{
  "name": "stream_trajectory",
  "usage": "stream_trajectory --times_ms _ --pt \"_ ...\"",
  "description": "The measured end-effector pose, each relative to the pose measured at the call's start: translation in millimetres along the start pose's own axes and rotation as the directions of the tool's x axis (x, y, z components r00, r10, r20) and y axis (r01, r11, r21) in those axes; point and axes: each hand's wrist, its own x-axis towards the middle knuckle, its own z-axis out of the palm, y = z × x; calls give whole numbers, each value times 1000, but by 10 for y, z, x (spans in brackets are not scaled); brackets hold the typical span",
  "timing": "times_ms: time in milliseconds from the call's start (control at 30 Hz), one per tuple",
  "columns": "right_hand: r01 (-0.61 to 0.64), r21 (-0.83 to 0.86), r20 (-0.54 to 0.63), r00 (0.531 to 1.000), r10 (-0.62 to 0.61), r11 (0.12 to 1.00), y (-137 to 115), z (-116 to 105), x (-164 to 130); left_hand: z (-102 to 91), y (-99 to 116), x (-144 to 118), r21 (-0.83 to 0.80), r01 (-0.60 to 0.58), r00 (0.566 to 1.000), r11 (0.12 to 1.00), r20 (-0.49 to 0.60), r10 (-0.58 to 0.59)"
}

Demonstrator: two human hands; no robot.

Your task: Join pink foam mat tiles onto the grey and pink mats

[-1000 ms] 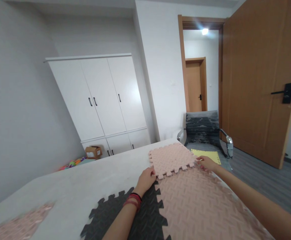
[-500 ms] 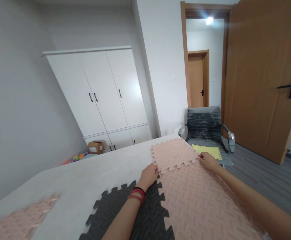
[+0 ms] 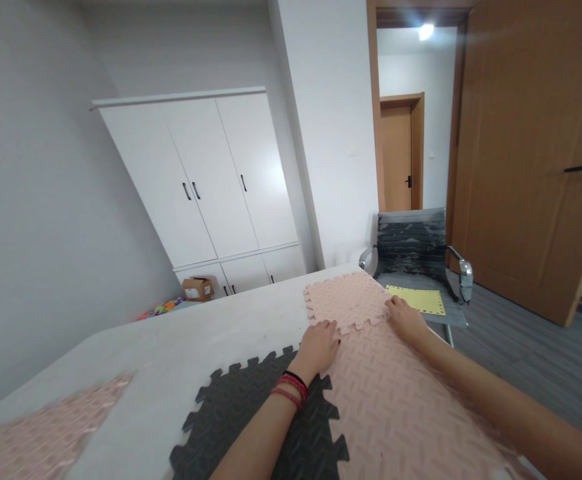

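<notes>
A smaller-looking pink foam mat tile (image 3: pixel 348 298) with toothed edges lies at the far end of the table, against a nearer pink foam mat tile (image 3: pixel 395 400). My left hand (image 3: pixel 319 345) rests on the left end of their seam, its fingers laid over the foam. At the right end of that seam, my right hand (image 3: pixel 405 320) touches the tiles near the table's edge, fingers lowered onto the foam and partly hidden. Under my left forearm lies a black foam mat tile (image 3: pixel 241 400), beside the nearer pink one.
Another pink tile (image 3: pixel 55 427) lies at the left of the white table (image 3: pixel 171 353). Beyond the right edge stands a grey chair (image 3: pixel 411 240) with a yellow sheet (image 3: pixel 418 300) on its seat. A cardboard box (image 3: pixel 198 289) sits near the white cabinet (image 3: pixel 211 180).
My left hand has shifted right, from the tile corner onto the seam, its fingers now spread flatter. My right hand has moved slightly left and up over the seam. The view has shifted a little.
</notes>
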Motion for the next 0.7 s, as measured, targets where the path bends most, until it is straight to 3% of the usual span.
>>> stream_trajectory --times_ms 100,167,267,500,600,700 --pt "262 84 31 964 -265 961 -315 -16 -92 84 139 -77 -64 -94 995 993 23 96" --pt "343 148 90 929 -358 927 -494 23 -157 138 180 -97 -89 -92 995 992 33 95" --pt "293 190 203 922 -329 937 -625 120 -233 172 165 -76 -114 -88 995 990 41 93" --pt "240 241 314 897 -310 940 -584 157 -227 175 201 -7 -121 -36 999 992 7 37" --pt "257 265 320 886 -336 929 -559 85 -222 212 337 -1 -101 31 999 994 -14 -33" --pt "229 223 253 925 -283 948 -452 50 -250 269 485 -7 -85 91 995 992 -39 -95"
